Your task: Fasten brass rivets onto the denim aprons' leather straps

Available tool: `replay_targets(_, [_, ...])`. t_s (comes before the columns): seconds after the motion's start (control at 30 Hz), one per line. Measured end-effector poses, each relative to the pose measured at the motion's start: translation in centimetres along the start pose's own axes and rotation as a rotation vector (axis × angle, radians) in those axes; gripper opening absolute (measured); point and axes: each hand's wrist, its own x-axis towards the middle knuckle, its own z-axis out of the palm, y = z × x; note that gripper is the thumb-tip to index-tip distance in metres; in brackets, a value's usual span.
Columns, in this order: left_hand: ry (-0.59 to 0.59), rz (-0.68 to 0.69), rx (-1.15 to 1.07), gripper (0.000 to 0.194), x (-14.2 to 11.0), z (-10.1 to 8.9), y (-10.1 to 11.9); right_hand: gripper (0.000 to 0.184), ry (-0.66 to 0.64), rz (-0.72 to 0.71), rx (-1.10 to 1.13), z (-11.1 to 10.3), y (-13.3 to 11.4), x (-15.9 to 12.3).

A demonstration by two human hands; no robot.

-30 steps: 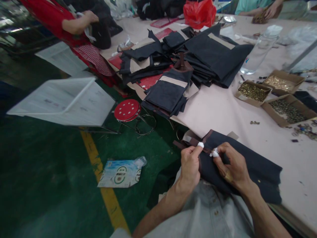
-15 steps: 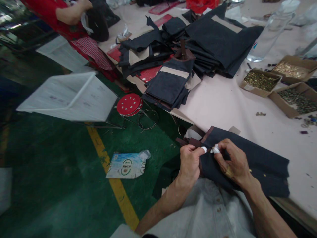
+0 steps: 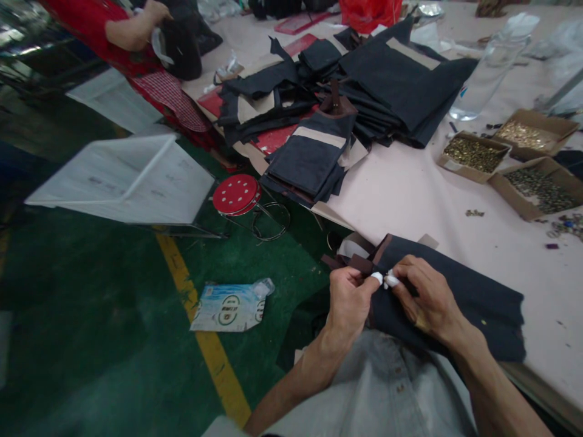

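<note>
A dark navy fabric piece [image 3: 473, 297] with brown trim lies over the table's front edge and my lap. My left hand [image 3: 348, 297] is closed at its brown-trimmed end, thumb and fingers pinching the fabric beside a brown strap tab [image 3: 359, 263]. Close against it, my right hand [image 3: 423, 297] pinches a small piece over the cloth, too small to make out. White wrapping covers fingertips of both hands, and the tips almost meet. A small gold-coloured bit [image 3: 483, 322] shows on the fabric right of my right hand.
Stacked navy fabric pieces [image 3: 314, 161] lie across the table [image 3: 392, 188]. Cardboard boxes of small metal parts [image 3: 476, 152] and a clear bottle [image 3: 489, 73] stand at right. On the floor are a red stool [image 3: 237, 194] and a white bin [image 3: 182, 182]. A person in red [image 3: 132, 36] stands far left.
My right hand has moved slightly left, bringing its fingertips closer to my left thumb. The left hand keeps its pinch on the fabric. The view has shifted slightly.
</note>
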Motion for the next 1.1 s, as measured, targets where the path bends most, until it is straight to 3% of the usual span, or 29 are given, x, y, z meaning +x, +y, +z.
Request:
replay_targets(0.27, [-0.109, 0.048, -0.004, 0.013, -0.5, -0.1, 1.0, 0.006, -0.073, 0.108, 0.120, -1.2, -0.8, 0.6])
replay_targets(0.43, [-0.146, 0.046, -0.015, 0.016, -0.6, -0.1, 1.3, 0.013, -0.032, 0.359, 0.155, -1.4, -1.9, 1.1])
replay_targets(0.57, [-0.136, -0.023, -0.070, 0.017, -0.3, 0.1, 1.3, 0.015, 0.027, 0.393, 0.153, -1.3, -2.0, 1.3])
replay_targets(0.73, [-0.072, -0.093, -0.112, 0.019, -0.3, 0.2, 1.4, 0.015, 0.097, 0.301, 0.115, -0.6, -2.3, 1.1])
replay_targets(0.9, [0.054, -0.182, -0.214, 0.030, 0.2, -0.6, 1.2, 0.010, 0.262, -0.009, 0.091, 2.1, -1.5, 1.7])
replay_targets(1.0, [0.175, -0.191, -0.189, 0.032, 0.5, -1.2, 1.5, 0.015, 0.254, -0.119, 0.092, 3.2, -0.5, 2.1])
replay_targets(1.1, [0.150, -0.186, -0.131, 0.030, 0.5, -1.6, 2.3, 0.013, 0.238, -0.140, 0.107, 3.8, 0.5, 2.1])
